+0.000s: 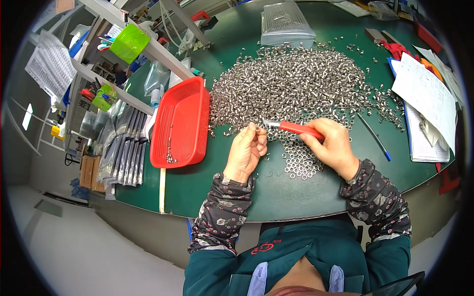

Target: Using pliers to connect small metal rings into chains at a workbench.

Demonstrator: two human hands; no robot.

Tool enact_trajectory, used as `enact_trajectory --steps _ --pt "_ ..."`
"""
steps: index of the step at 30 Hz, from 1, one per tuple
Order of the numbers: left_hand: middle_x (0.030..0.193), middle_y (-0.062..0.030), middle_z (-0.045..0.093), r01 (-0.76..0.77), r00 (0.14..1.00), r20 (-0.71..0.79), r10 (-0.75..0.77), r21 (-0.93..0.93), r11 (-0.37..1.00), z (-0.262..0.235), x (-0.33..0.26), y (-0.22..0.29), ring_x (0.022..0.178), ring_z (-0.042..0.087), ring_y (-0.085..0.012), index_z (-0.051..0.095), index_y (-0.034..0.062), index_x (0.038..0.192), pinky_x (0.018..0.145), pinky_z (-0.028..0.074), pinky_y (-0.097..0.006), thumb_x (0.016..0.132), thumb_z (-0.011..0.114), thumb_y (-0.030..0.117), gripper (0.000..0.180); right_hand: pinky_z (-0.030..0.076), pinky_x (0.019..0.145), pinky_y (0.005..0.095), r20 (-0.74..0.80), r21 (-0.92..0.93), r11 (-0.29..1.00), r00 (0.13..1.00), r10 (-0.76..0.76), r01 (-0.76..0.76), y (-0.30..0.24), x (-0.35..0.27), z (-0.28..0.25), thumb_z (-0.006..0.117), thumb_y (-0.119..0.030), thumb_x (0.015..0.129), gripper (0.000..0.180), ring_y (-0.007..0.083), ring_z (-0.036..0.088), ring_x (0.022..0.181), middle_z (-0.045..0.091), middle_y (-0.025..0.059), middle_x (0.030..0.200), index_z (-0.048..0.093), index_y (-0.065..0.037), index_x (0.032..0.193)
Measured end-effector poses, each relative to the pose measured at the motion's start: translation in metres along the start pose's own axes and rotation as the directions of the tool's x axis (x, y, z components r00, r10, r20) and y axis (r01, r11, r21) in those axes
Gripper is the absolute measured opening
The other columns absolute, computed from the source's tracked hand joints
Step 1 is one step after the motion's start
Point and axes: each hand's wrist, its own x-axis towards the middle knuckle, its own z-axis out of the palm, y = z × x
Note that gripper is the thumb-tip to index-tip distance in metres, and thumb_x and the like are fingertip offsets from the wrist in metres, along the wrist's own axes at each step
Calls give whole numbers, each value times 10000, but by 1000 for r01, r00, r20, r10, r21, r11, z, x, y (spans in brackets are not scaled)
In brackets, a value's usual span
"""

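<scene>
My left hand (247, 150) is closed, pinching a small metal ring (257, 129) between thumb and fingertips. In my right hand (332, 144) is a red-handled knife (296, 128), gripped around its handle. Its pale blade points left and ends close beside the pinched ring; I cannot tell whether they touch. Just beyond both hands spreads a large heap of small silvery metal rings (291, 81). Between my hands, a flat single layer of rings (302, 160) lies on the green tabletop (276, 197), nearer to me than the heap.
A red plastic basket (201, 123) with a few metal pieces inside stands left of the heap. On the right lie a pen (374, 136) and a clipboard with papers (427, 101). A clear plastic box (288, 24) sits behind the heap. Bagged parts (126, 148) are stacked at the far left.
</scene>
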Motion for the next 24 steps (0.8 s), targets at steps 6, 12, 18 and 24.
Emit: enact_trajectory --steps 6,12,18,24 --pt "639 -23 496 37 999 -34 -37 -4 999 1 0 3 542 433 -111 537 49 809 475 350 -232 901 507 359 325 434 530 361 17 0 999 999 47 -47 1 0 -1 674 -244 737 212 266 560 587 555 94 637 620 -41 764" --pt "639 -19 435 61 996 -57 -62 -3 998 5 -1 4 536 373 -111 530 41 807 462 327 -228 933 433 352 350 433 530 360 26 -1 1000 999 31 -31 2 0 0 679 -243 730 209 266 561 591 553 91 631 623 -44 764" --pt "714 -31 535 3 997 -79 -2 15 1000 10 -2 6 555 454 -97 533 52 906 473 373 -215 921 482 304 258 435 533 358 29 -1 999 999 39 -39 0 1 -1 679 -238 729 208 265 562 595 553 91 633 623 -42 766" --pt "842 -48 581 -105 989 -91 120 150 983 8 -1 6 584 470 -71 527 47 1026 460 386 -187 927 475 183 176 435 533 359 39 -7 999 999 33 -33 2 -1 0 674 -239 732 209 265 560 595 549 90 634 622 -41 774"
